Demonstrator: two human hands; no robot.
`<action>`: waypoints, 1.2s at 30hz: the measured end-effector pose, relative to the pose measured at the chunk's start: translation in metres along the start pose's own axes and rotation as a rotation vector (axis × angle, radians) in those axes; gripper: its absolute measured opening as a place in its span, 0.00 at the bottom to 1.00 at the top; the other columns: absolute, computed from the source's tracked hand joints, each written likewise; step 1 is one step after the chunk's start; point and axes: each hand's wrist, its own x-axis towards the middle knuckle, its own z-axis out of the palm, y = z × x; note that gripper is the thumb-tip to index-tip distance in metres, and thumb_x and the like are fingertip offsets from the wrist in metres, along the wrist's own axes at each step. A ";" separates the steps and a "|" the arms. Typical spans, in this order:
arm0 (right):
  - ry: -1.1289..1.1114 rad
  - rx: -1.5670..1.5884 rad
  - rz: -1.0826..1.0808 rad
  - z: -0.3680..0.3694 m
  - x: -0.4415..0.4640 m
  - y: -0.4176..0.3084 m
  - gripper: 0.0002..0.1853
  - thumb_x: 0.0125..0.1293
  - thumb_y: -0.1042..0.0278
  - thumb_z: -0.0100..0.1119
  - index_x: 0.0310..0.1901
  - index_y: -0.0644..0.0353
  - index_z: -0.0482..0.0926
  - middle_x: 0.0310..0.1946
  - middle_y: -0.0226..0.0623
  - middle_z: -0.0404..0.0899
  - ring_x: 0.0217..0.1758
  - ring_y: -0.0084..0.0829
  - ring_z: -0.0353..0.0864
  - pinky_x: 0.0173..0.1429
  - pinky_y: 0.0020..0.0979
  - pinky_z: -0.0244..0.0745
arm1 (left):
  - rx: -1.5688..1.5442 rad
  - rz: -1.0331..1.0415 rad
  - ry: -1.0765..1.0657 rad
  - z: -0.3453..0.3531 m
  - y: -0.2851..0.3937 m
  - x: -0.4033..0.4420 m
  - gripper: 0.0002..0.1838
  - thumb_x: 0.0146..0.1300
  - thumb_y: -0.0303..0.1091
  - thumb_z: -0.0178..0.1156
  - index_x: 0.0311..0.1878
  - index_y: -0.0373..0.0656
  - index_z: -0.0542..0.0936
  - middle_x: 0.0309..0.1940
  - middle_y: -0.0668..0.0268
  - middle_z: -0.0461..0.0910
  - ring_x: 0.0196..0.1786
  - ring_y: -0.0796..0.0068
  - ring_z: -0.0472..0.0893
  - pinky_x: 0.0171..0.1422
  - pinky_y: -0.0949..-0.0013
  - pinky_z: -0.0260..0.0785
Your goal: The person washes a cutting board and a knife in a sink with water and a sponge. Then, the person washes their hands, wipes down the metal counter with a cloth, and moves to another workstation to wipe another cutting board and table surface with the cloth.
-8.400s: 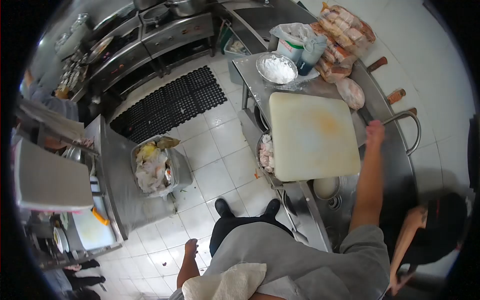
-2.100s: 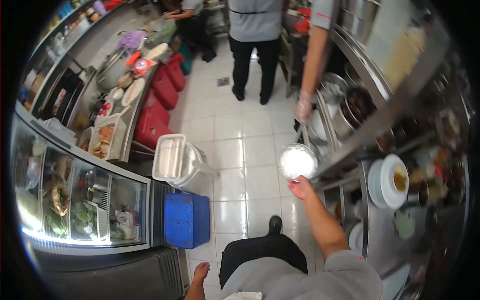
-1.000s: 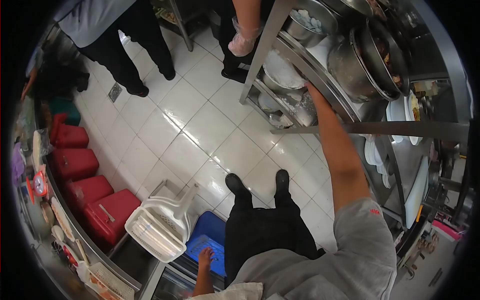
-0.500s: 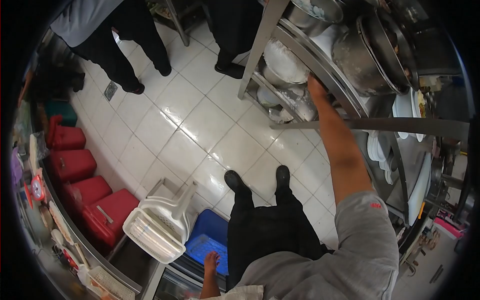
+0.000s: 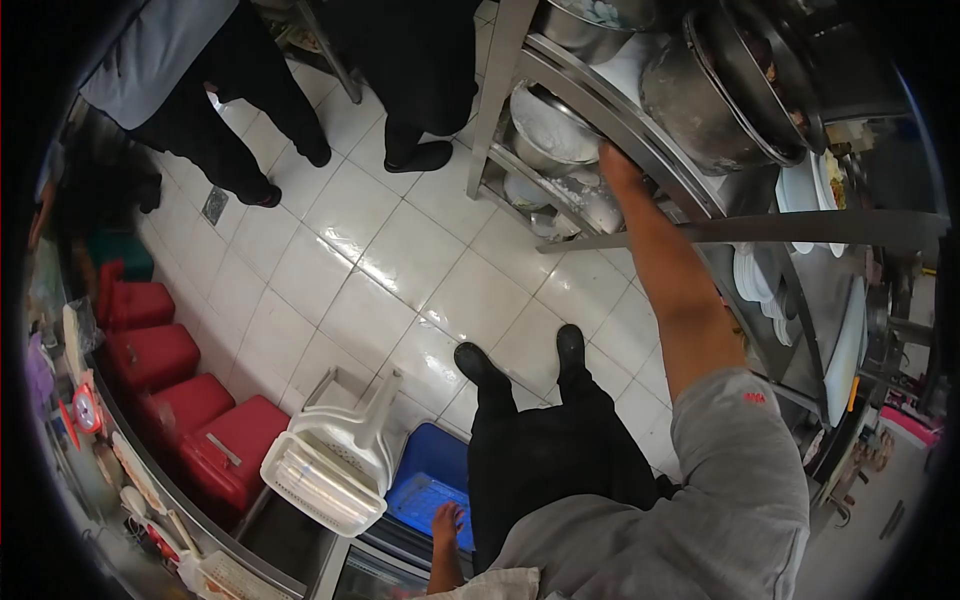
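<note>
My right hand (image 5: 620,168) reaches into a metal shelf rack at the upper right, beside a round metal bowl (image 5: 553,128) of white powder. Its fingers are partly hidden behind the shelf edge, so its grip cannot be made out. The bowl sits on a lower shelf, tilted in this view. White powder is also scattered on the shelf surface (image 5: 590,197) below it. Low in the view, my left hand (image 5: 448,519) hangs in front of the blue crate, fingers loosely curled and apart, holding nothing.
Large metal pots (image 5: 700,100) stand on the rack's upper shelf, with stacked white plates (image 5: 757,275) to the right. Red bins (image 5: 235,450), a white basket (image 5: 325,485) and a blue crate (image 5: 430,480) line the left. Two people stand on the tiled floor at the top.
The bowl of white powder, earlier held over the floor by my right hand, is now inside the rack. The person in black at the top has stepped left.
</note>
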 end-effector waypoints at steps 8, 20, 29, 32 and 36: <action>0.283 -0.183 -0.157 -0.005 0.008 -0.009 0.07 0.49 0.68 0.55 0.27 0.62 0.77 0.21 0.45 0.74 0.23 0.44 0.75 0.32 0.37 0.73 | 0.000 -0.014 0.008 0.001 0.006 0.001 0.18 0.58 0.46 0.51 0.48 0.48 0.71 0.42 0.71 0.75 0.46 0.77 0.74 0.40 0.67 0.63; 0.096 -0.065 0.048 0.014 -0.001 -0.001 0.09 0.55 0.67 0.51 0.32 0.63 0.77 0.24 0.45 0.76 0.24 0.43 0.77 0.30 0.39 0.72 | 0.045 0.064 -0.041 -0.014 0.020 0.008 0.17 0.59 0.45 0.51 0.48 0.47 0.71 0.42 0.69 0.75 0.45 0.75 0.75 0.41 0.68 0.64; -0.512 1.828 1.509 -0.054 -0.012 -0.047 0.09 0.61 0.64 0.44 0.33 0.60 0.71 0.25 0.38 0.75 0.22 0.23 0.71 0.28 0.25 0.69 | 0.123 0.178 -0.044 -0.041 0.079 0.023 0.18 0.59 0.46 0.52 0.48 0.46 0.72 0.42 0.70 0.76 0.45 0.76 0.75 0.40 0.68 0.63; -0.582 2.028 1.589 -0.082 -0.040 -0.057 0.07 0.58 0.67 0.45 0.31 0.60 0.70 0.25 0.40 0.74 0.22 0.24 0.69 0.27 0.25 0.68 | 0.177 0.229 -0.048 -0.040 0.107 0.014 0.19 0.58 0.46 0.52 0.50 0.47 0.71 0.44 0.70 0.75 0.45 0.75 0.74 0.44 0.65 0.62; -0.664 2.106 1.729 -0.137 -0.096 -0.074 0.03 0.54 0.69 0.48 0.29 0.57 0.68 0.25 0.42 0.72 0.22 0.25 0.68 0.26 0.26 0.67 | 0.255 0.243 -0.078 -0.043 0.131 0.003 0.20 0.57 0.45 0.52 0.51 0.47 0.69 0.45 0.68 0.74 0.46 0.74 0.74 0.46 0.63 0.61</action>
